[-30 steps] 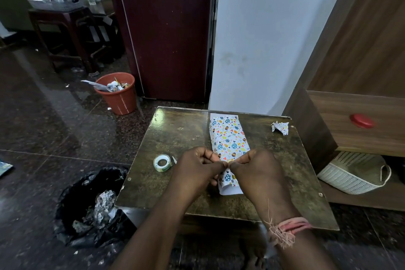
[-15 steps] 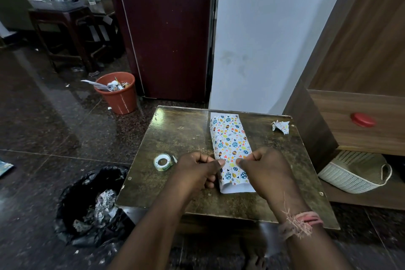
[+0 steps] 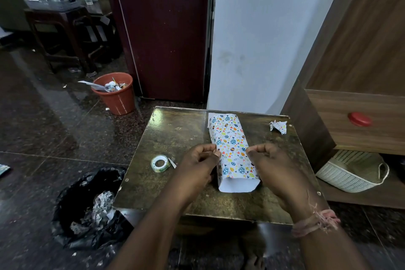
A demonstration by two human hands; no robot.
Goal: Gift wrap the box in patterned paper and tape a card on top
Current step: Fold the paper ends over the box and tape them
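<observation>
The box (image 3: 232,151), sleeved in white paper printed with coloured eggs and hearts, lies flat on the bench (image 3: 175,129), long axis running away from the person, slightly right of the bench's centre. Its near end is unfinished — the paper overhangs there as an open white tube. The far end likewise shows loose paper edges.

The hands flank the box at about its midpoint, one on each side. The left hand (image 3: 200,164) is curled, thumb and fingertips pinched together against the left edge of the paper; whether a strip of tape sits in that pinch cannot be told. The right hand (image 3: 271,166) is curled likewise, fingertips bunched at the right edge, its heel alongside the box's near right side; what it pinches, if anything, cannot be told. A frayed pink thread band circles the right wrist.

Left of the left hand, apart from the box, a roll of clear tape (image 3: 160,163) lies flat on the bench, loose end out. A crumpled paper scrap (image 3: 278,126) sits at the far right corner.
</observation>
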